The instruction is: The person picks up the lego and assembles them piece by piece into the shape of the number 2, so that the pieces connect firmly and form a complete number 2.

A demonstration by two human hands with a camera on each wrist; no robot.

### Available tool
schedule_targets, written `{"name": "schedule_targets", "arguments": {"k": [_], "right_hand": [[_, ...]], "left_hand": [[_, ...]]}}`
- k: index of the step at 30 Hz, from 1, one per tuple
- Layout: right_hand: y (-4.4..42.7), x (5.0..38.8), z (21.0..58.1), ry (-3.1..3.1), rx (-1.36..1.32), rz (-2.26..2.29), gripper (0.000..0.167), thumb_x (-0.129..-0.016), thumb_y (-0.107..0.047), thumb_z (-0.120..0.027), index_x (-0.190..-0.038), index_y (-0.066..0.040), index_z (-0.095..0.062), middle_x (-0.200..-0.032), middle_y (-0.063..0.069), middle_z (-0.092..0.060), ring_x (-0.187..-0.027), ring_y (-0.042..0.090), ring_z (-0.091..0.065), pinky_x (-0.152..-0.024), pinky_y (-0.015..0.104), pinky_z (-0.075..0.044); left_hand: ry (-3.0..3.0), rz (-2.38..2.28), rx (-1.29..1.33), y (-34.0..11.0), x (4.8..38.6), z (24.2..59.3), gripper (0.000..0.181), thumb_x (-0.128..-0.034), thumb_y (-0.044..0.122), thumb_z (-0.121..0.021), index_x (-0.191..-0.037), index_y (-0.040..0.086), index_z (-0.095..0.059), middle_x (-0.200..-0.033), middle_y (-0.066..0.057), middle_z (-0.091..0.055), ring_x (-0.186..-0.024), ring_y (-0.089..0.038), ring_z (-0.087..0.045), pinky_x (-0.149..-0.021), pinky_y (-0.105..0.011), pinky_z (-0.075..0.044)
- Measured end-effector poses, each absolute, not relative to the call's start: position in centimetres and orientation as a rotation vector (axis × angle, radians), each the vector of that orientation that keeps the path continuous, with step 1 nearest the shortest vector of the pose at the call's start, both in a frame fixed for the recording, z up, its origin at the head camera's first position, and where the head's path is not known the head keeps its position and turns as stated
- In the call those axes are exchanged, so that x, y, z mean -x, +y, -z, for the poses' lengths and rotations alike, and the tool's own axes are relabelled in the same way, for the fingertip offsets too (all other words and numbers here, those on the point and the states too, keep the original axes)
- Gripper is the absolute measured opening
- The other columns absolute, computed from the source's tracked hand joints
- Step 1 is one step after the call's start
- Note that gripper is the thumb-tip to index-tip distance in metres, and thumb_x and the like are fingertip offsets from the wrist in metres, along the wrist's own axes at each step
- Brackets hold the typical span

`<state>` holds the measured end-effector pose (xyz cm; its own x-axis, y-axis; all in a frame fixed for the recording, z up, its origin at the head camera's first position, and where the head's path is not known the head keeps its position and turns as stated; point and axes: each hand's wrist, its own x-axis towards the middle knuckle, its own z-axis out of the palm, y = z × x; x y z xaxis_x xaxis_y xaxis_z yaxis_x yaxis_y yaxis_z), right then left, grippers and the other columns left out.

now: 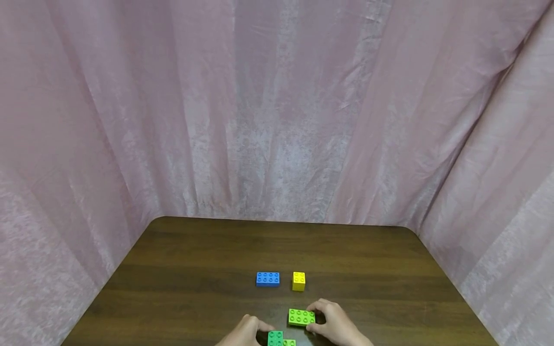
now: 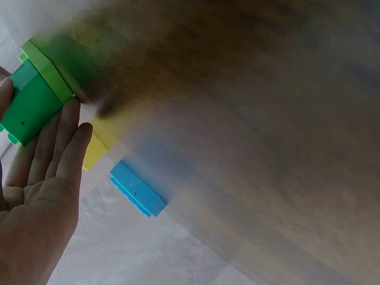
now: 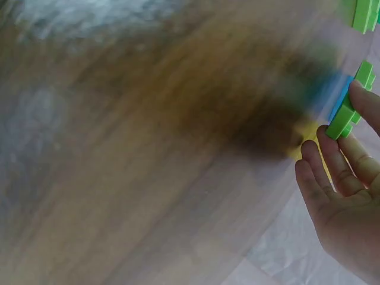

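At the near edge of the head view, my left hand (image 1: 245, 331) holds a dark green brick (image 1: 275, 338) between thumb and fingers. Joined to it is a lime green brick (image 1: 289, 342), which the left wrist view shows as a lime layer (image 2: 48, 71) against the dark green one. Just to the right, my right hand (image 1: 335, 324) pinches another lime brick (image 1: 301, 317) by its right end. Thumb and fingertips grip that brick in the right wrist view too, studs turned toward the palm.
Beyond the hands lie a blue brick (image 1: 268, 279) and, to its right, a smaller yellow brick (image 1: 298, 281). They sit on a brown wooden table (image 1: 195, 269). Pink curtains (image 1: 277, 120) hang behind and at both sides of the table.
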<state>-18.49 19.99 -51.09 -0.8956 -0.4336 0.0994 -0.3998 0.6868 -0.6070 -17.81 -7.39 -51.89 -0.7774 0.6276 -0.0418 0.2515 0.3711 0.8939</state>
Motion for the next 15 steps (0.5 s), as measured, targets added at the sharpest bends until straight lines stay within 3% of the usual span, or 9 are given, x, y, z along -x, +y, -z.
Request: {"name": "schedule_targets", "arguments": {"k": [6,15], "right_hand": [[20.05,18.52,51.28,2.842,0.708,0.967,0.027,-0.081,-0.03,-0.079,-0.1,-0.013,-0.07,-0.099,-0.004,-0.07,-0.094,0.012,-0.062,-0.083,0.03,-0.052],[20.02,18.57,51.48,2.848,0.662,0.901,0.027,-0.079,-0.033,-0.08,-0.099,-0.017,-0.071,-0.099,-0.007,-0.069,-0.096,0.016,-0.062,-0.083,0.033,-0.051]], "left_hand": [[2.206,-1.401,-0.695,-7.25,17.64,51.6,0.037,-0.0721,0.013,-0.084,-0.105,-0.001,-0.075,-0.095,-0.01,-0.077,-0.079,0.001,-0.062,-0.072,-0.019,-0.053],[2.203,-1.388,-0.671,-7.39,17.62,51.58,0.04,-0.0741,0.015,-0.084,-0.108,-0.003,-0.073,-0.101,-0.016,-0.075,-0.088,-0.003,-0.065,-0.077,-0.023,-0.055]]}}
